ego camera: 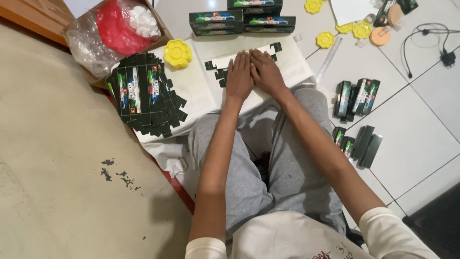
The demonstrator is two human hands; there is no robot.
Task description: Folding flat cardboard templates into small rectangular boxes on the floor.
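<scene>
My left hand and my right hand lie flat side by side, palms down, on a flat unfolded black carton blank that rests on a white sheet over my knees. Black tabs of the blank stick out to the left of my left hand and beyond my right fingertips. A fanned stack of flat black carton blanks with green and white print lies to the left. A yellow flower-shaped piece sits just beyond that stack.
Stacked assembled black boxes stand ahead. A cardboard box holds bags of red and white pieces. More yellow flower pieces, a ruler, folded black boxes and a cable lie on the white tiles at right. Beige mat at left.
</scene>
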